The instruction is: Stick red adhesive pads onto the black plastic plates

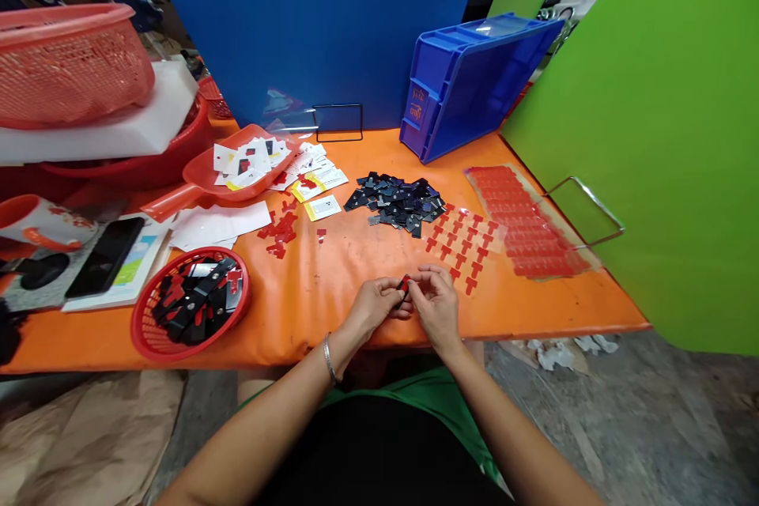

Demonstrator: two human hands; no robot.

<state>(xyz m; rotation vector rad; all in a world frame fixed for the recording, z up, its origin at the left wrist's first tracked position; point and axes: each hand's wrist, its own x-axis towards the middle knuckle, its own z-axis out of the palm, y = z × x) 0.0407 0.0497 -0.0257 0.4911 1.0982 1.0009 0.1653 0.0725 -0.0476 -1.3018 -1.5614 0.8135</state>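
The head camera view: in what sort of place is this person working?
Probably a small workshop for hand assembly. A heap of small black pieces and rows of red T-shaped pieces lie on the orange table, and a red basket holds more black and red pieces.

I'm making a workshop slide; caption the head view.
Two hands, left and right, hold a small black-and-red piece above an orange table.

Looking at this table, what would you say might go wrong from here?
The small black and red piece between the left hand and right hand might slip. The red basket sits by the front edge of the table, so a stray elbow might knock it off.
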